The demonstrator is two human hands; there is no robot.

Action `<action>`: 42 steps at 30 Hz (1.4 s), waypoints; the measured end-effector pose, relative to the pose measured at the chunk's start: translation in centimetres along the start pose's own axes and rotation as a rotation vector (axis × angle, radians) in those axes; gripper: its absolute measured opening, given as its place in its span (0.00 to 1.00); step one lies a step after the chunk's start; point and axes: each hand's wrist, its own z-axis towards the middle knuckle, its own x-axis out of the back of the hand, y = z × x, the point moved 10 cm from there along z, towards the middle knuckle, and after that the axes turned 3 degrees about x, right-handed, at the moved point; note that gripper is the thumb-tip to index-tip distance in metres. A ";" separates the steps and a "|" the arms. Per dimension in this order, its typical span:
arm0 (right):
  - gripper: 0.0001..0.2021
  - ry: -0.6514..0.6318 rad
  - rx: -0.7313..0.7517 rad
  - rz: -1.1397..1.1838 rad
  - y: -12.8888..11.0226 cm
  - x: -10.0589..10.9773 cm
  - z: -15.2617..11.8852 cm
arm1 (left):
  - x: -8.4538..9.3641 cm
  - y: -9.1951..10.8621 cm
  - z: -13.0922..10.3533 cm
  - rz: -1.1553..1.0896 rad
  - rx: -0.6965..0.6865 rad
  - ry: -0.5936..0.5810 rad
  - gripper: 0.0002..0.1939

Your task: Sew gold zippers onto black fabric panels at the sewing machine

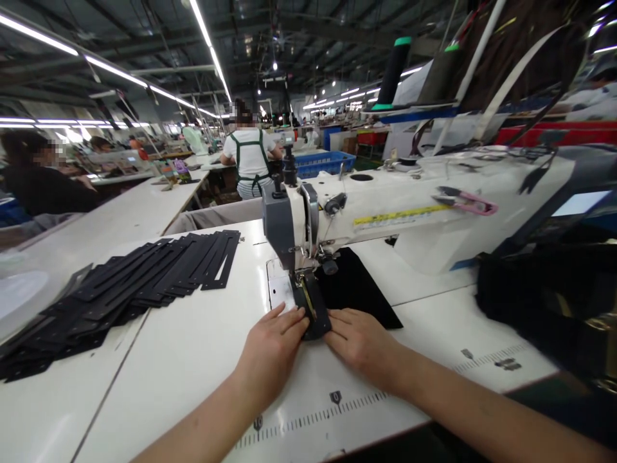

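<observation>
A small black panel (317, 326) with a gold-toothed zipper (308, 299) down its middle lies under the presser foot of a white sewing machine (409, 193). My left hand (274, 344) rests on its left edge, fingers laid flat and thumb apart. From the right, my right hand (361, 341) presses stretched fingertips against the opposite edge. Both hands are open, pressing rather than gripping. Behind the right hand, a larger black fabric sheet (359, 289) lies flat on the machine bed, partly hidden by the machine head.
Black slotted strips (144, 270) lie fanned in a pile on the left. Pink-handled thread snips (467, 200) sit on the machine arm. Thread cones (393, 74) stand above it. Dark material (535, 302) fills the right side. A blue basket (325, 164) and a co-worker (250, 154) are beyond.
</observation>
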 end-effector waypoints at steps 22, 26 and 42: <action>0.06 -0.088 -0.110 0.028 2.0 -1.5 0.6 | -0.8 0.9 2.1 0.163 -0.135 -0.043 0.16; 0.05 -0.143 -0.138 0.030 3.0 -2.3 1.1 | -1.0 0.1 2.6 0.162 -0.132 -0.034 0.15; 0.07 -0.075 -0.236 0.017 4.4 -2.4 1.4 | -0.6 -2.2 2.4 0.118 -0.043 0.034 0.14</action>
